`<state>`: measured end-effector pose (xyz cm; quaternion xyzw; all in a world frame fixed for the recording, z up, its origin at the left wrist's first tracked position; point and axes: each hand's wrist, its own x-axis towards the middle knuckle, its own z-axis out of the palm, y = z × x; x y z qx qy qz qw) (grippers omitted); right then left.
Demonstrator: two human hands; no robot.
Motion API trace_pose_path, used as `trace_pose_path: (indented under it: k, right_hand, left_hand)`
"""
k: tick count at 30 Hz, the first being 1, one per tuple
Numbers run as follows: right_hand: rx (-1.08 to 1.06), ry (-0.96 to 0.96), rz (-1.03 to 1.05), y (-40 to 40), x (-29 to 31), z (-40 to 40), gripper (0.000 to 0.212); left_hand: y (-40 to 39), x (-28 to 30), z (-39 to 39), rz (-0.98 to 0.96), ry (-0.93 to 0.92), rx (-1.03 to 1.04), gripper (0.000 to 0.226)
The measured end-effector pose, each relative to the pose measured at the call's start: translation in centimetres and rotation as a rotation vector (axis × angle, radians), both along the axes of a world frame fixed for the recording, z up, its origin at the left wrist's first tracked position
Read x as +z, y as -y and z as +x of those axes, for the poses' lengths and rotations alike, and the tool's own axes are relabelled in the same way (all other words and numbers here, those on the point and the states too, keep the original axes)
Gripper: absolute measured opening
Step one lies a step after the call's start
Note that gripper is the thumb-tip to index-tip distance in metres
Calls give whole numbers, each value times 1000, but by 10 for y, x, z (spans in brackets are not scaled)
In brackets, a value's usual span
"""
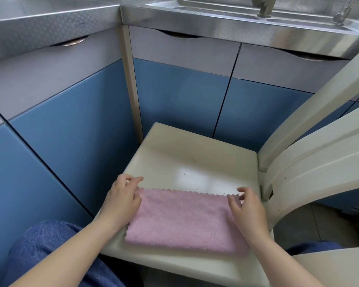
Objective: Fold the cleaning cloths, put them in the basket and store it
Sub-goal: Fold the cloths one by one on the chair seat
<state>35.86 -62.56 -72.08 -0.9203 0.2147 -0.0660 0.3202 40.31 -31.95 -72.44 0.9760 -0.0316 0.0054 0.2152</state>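
- A pink cleaning cloth [184, 219] lies folded flat on the cream seat of a plastic chair [187, 160]; its folded edge faces the person, its scalloped edges lie away from them; it sits on the near half of the seat, the far half bare and shiny.
- The left hand [121, 198] is at the cloth's far left corner; its grip is narrow, thumb and fingertips pinching the corner, the palm lying over the left edge; a ring shows on one finger.
- The right hand [246, 208] is at the far right corner; its grip is likewise narrow, fingers curled and pinching that corner, the heel of the hand over the right edge.
- Both forearms reach in from the bottom of the view; blue fabric [50, 245] covers the person's knees on either side of the seat.
- The chair's curved backrest [311, 162] rises at the right.
- Behind the chair stand blue and grey cabinet doors [75, 129] in a corner; above them runs a steel surface [236, 32] with a sink [205, 7] and a tap [265, 7].
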Motion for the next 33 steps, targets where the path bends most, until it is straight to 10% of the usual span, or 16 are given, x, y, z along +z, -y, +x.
trace_pose_path:
  k: [7, 10, 21, 33]
  right_hand:
    - [431, 161, -309, -67, -1, -13, 48]
    - [576, -73, -386, -87, -18, -14, 53]
    - [484, -207, -498, -41, -43, -25, 83]
    - [536, -81, -504, -33, -19, -26, 51]
  left_hand:
    - [65, -8, -32, 138, 34, -357, 55]
    - [85, -24, -38, 257, -37, -371, 57]
    - [44, -33, -35, 364, 9, -331, 74]
    - [36, -4, -44, 386, 112, -371, 55]
